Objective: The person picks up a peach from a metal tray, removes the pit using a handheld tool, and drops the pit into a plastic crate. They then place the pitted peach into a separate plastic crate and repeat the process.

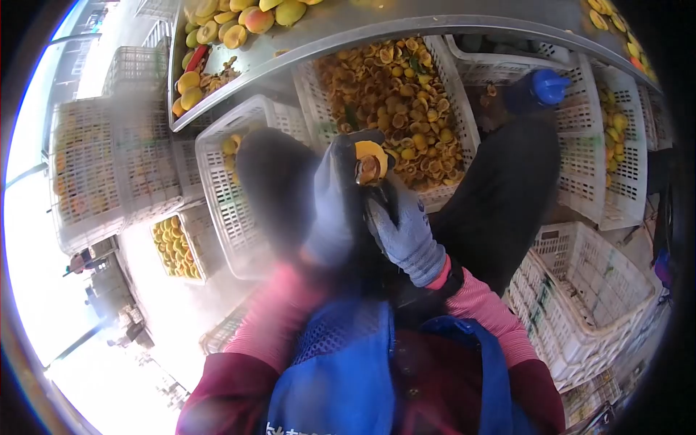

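Observation:
My left hand (334, 192), in a grey glove with dark fingers, is closed round a peach half (374, 151). The cut face of the yellow fruit is turned up, with the brown stone hollow showing. My right hand (403, 233), gloved the same way, is closed just below it. From its fingers a small tool with a shiny metal tip (370, 185) reaches to the lower edge of the fruit; the handle is mostly hidden. Beneath the hands stands a white crate (307, 101) with many brown-yellow fruit scraps and some yellow pieces.
A metal table (330, 36) with yellow-red peaches (264, 18) runs across the front. White crates stand left (235, 232) and right (573, 290), some with yellow fruit. A blue-lidded jug (540, 90) stands beyond my right knee. Stacked crates (109, 159) stand far left.

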A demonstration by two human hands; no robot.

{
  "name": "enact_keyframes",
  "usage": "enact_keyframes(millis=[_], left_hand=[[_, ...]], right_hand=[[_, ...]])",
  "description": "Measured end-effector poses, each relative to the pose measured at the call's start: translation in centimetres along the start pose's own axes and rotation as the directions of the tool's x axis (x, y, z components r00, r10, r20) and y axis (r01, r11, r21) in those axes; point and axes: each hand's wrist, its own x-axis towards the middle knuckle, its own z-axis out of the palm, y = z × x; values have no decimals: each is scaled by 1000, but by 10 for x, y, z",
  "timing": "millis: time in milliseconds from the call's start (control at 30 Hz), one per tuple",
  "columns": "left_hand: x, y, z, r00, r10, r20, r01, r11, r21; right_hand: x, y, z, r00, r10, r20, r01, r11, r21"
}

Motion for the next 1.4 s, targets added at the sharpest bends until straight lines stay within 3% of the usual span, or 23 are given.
enact_keyframes(millis=[100, 233, 367, 433, 500, 600, 633, 700, 733, 767, 800, 867, 900, 933, 1000, 1100, 1167, 1200, 1233, 1267, 1300, 1333, 1400], left_hand=[[2, -7, 2, 986, 164, -31, -160, 982, 97], [0, -5, 2, 989, 142, -43, -129, 966, 224], [7, -6, -9, 991, 91, 98, -118, 942, 316], [13, -7, -16, 971, 79, 225, -147, 941, 305], [16, -18, -24, 967, -75, 244, 2, 959, 285], [9, -11, -13, 979, -101, 174, 81, 989, 120], [3, -9, -5, 994, -81, 70, 77, 995, 55], [-5, -2, -15, 993, 21, -116, -17, 999, 37], [-4, 7, -35, 977, 110, -182, -94, 991, 94], [0, 17, -63, 953, 209, -219, -162, 963, 216], [6, 28, -100, 924, 323, -205, -207, 873, 441], [21, 39, -187, 908, 405, -111, -74, 413, 908], [20, 52, -185, 876, 396, -276, 174, 275, 946], [24, 36, -227, 873, 470, -130, 214, -130, 968], [35, 51, -208, 821, 571, -12, 125, -160, 979], [65, 65, -109, 862, 507, -8, -105, 194, 975], [79, 74, -21, 876, 447, 179, -327, 281, 902], [93, 78, 24, 831, 429, 355, -500, 292, 815], [88, 93, 66, 670, 529, 520, -728, 333, 599], [99, 75, 117, 582, 471, 663, -802, 196, 564], [108, 70, 164, 347, 466, 814, -936, 124, 328], [111, 64, 199, 167, 441, 882, -986, 82, 146], [121, 56, 233, 43, 384, 922, -999, 34, 32]], right_hand=[[-7, 9, 5, 998, -42, -44, 39, 997, -64], [-15, 32, 10, 966, 243, 90, -255, 952, 167], [-8, -3, -2, 779, 531, 335, -614, 533, 582], [-4, 2, -14, 621, 298, 725, -773, 76, 630], [-3, 19, -11, 499, -112, 859, -823, -371, 430], [-3, 32, 1, 554, -457, 696, -800, -522, 295], [-2, 28, -1, 555, -504, 662, -824, -443, 353], [4, 32, -4, 615, -324, 719, -764, -472, 440], [7, 34, -6, 641, -229, 733, -729, -479, 488], [9, 36, -12, 559, 100, 823, -678, -515, 524], [10, 46, -12, 568, 57, 821, -694, -504, 514], [12, 71, -5, 574, -38, 818, -731, -475, 491], [14, 61, -7, 549, 156, 821, -747, -347, 566], [16, 43, -9, 527, 338, 780, -767, -206, 608], [16, 43, 6, 544, 573, 613, -791, 105, 603], [4, 94, 17, 670, 644, 369, -734, 501, 459], [-2, 108, 14, 720, 630, 292, -693, 625, 360], [-7, 114, 11, 732, 624, 273, -681, 656, 326], [-12, 115, 8, 743, 620, 252, -669, 682, 296], [-15, 116, 4, 750, 617, 238, -662, 698, 273], [-19, 116, 1, 752, 619, 226, -659, 709, 252], [-21, 116, 0, 754, 617, 223, -656, 718, 233], [-23, 117, -2, 766, 610, 202, -642, 738, 207]])
